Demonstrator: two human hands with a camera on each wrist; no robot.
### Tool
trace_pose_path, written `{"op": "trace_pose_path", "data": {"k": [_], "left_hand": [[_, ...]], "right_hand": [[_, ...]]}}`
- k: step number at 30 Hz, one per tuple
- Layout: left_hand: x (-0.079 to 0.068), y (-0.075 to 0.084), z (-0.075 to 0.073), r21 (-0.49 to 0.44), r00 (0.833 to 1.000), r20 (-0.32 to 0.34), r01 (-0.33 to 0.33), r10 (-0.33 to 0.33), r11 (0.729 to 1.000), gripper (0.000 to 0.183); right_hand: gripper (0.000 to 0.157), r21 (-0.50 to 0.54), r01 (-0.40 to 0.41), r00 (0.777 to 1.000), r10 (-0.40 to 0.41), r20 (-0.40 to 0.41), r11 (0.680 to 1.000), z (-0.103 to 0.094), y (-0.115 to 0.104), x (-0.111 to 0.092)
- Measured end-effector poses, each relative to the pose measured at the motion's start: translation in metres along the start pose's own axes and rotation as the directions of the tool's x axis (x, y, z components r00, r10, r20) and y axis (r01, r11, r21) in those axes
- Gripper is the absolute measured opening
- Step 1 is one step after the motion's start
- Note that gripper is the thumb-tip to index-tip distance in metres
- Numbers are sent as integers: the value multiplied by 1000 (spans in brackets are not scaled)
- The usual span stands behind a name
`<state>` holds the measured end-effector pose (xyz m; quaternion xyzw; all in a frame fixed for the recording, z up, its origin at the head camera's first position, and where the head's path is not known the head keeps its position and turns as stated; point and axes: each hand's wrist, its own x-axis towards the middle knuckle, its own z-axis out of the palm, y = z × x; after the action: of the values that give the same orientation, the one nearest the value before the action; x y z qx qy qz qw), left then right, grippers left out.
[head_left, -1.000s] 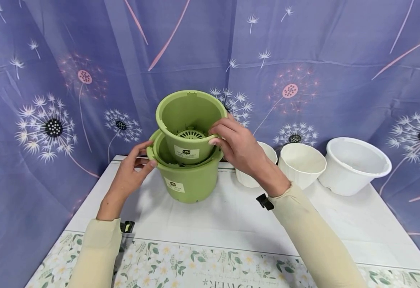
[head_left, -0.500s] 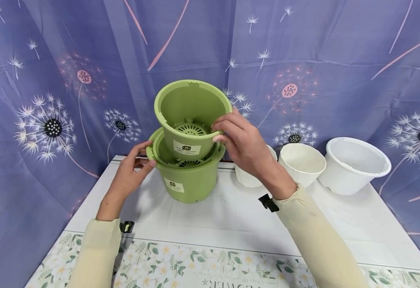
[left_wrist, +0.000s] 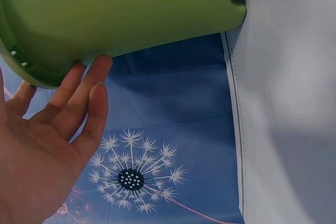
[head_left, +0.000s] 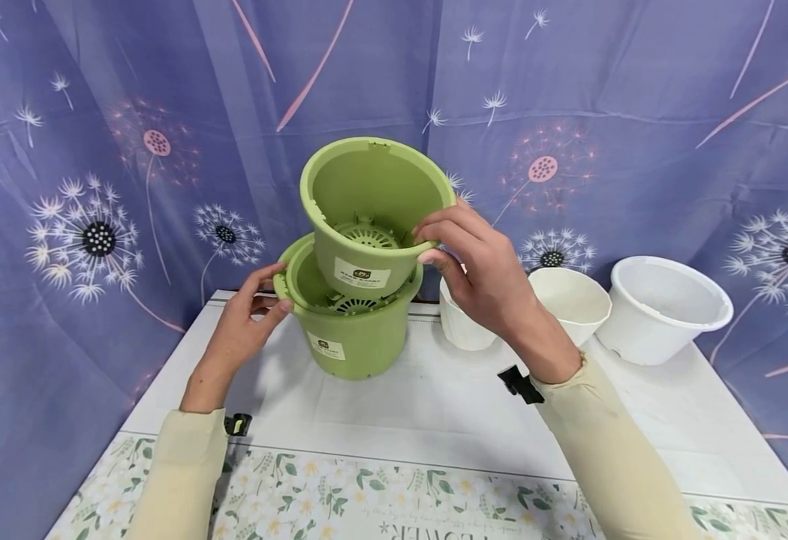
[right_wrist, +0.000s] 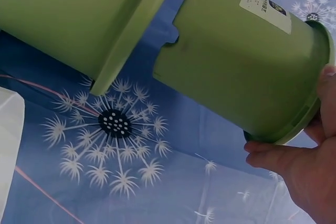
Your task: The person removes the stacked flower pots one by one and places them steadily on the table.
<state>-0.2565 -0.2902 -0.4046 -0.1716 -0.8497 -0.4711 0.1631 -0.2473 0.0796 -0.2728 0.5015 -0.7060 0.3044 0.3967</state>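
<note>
In the head view, my right hand point(head_left: 478, 259) pinches the rim of a green flower pot point(head_left: 421, 176) between thumb and fingers. The pot tilts slightly, with a label on its side and a slotted drainage bottom. Its base shows apart from the pot below in the right wrist view. Below it, a larger green flower pot point(head_left: 367, 345) stands upright on the table, with what looks like another green rim nested inside. My left hand point(head_left: 242, 326) holds this lower pot's left rim, thumb in front and fingers behind. Its fingertips point(left_wrist: 102, 64) touch just under the rim in the left wrist view.
Right of the green pots stand a white fluted pot point(head_left: 464, 330), partly behind my right hand, a second white fluted pot point(head_left: 569, 300), and a wide white pot point(head_left: 660, 330). A purple dandelion-print curtain point(head_left: 367, 67) hangs behind the white, flower-bordered table covering point(head_left: 434, 409).
My right hand has lifted the upper green pot up and to the right, uncovering more of the lower pot's inside and slotted bottom. The left hand has stayed on the lower pot's rim.
</note>
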Motion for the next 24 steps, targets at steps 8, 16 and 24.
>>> {"op": "trace_pose_path", "data": {"k": [8,16,24], "left_hand": [[0,-1,0,-4,1000,-5,-1,1,1000,61],[1,-3,1,-5,1000,3,-2,2,1000,61],[0,-4,1,-7,1000,0,3,-3,1000,61]], "right_hand": [[42,-4,-13,1000,13,-5,1000,-11,-8,-4],[43,-26,-17,1000,16,-24,1000,-23,-17,-9],[43,-8,-23,999,23,-46,1000,-32,-25,-10]]}}
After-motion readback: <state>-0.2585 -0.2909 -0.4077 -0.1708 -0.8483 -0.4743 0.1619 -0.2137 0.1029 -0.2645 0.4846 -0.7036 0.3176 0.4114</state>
